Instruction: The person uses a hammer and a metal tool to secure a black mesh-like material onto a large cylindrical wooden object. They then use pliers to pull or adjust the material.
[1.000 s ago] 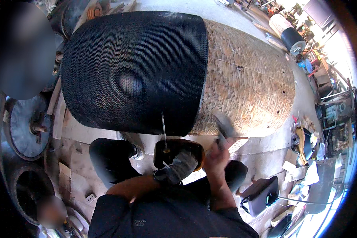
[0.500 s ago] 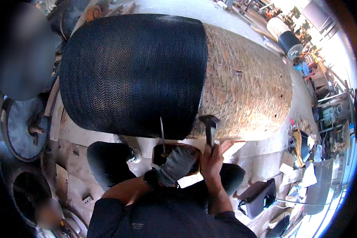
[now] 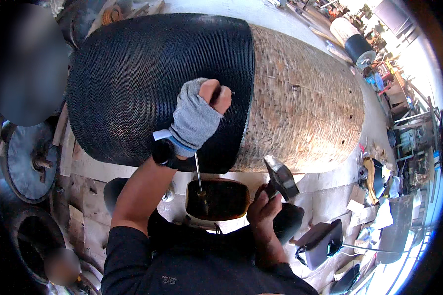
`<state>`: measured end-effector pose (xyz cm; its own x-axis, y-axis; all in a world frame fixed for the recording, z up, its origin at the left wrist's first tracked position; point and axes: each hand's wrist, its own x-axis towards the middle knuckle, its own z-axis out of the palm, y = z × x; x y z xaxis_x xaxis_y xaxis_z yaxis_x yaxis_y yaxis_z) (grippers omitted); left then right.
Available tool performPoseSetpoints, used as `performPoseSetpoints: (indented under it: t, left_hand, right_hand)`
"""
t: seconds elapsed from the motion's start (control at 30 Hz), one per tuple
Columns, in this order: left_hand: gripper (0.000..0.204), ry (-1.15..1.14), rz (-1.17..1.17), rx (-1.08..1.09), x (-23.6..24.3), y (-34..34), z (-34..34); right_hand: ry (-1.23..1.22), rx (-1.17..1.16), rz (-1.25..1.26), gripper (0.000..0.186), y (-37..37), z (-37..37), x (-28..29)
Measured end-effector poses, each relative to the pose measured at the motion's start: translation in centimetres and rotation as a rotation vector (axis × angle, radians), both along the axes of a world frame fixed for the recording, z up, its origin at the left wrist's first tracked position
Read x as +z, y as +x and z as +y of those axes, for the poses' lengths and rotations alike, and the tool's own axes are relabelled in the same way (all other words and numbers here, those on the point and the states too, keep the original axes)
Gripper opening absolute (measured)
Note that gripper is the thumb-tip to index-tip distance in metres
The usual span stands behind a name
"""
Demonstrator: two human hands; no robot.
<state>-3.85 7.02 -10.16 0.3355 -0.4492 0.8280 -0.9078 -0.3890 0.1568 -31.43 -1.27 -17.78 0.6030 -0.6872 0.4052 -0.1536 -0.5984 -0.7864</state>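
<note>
A big drum lies across in front of me. Black ribbed strands (image 3: 128, 88) cover its left part, and its right part is a bare, pitted tan surface (image 3: 305, 98). My left hand (image 3: 198, 115), in a grey glove with bare fingertips, is over the black part near its right edge. Its fingers are curled together around something small and dark that I cannot make out. In my right hand (image 3: 264, 210) is a hammer (image 3: 282, 182), its head raised before the drum's lower edge. Between my knees stands an open container (image 3: 221, 219), dark inside, with a thin metal rod (image 3: 198, 169) sticking up from it.
A dark box-like bag (image 3: 320, 244) lies on the floor to my right, near scraps and papers (image 3: 383, 217). Round metal wheels (image 3: 30, 160) line the left side. Another part-black drum (image 3: 359, 50) lies at the far right.
My left hand has come up from the container onto the black part of the drum. My right hand has lowered slightly, and the hammer head has tilted and shifted right, toward me.
</note>
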Motion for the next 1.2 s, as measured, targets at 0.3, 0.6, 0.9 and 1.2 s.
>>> performPoseSetpoints:
  t: [0.3,0.6,0.9,1.2]
  left_hand:
    - [0.046,0.123,-0.241,0.083,1.7,0.5,-0.1]
    - [0.036,0.106,-0.3,0.115,0.7,1.4,-0.9]
    - [0.034,0.008,-0.025,-0.139,-1.1,-7.8,0.9]
    - [0.051,-0.01,0.381,-0.277,-10.6,-14.2,1.7]
  right_hand:
    - [-0.101,0.104,-0.061,0.02,0.1,-0.5,-0.2]
    - [0.131,-0.007,0.199,0.018,-1.1,-1.5,-3.3]
    - [0.246,0.025,0.246,0.02,-4.4,-0.9,-5.1]
    - [0.256,0.066,0.245,0.022,-4.7,-1.3,-5.9]
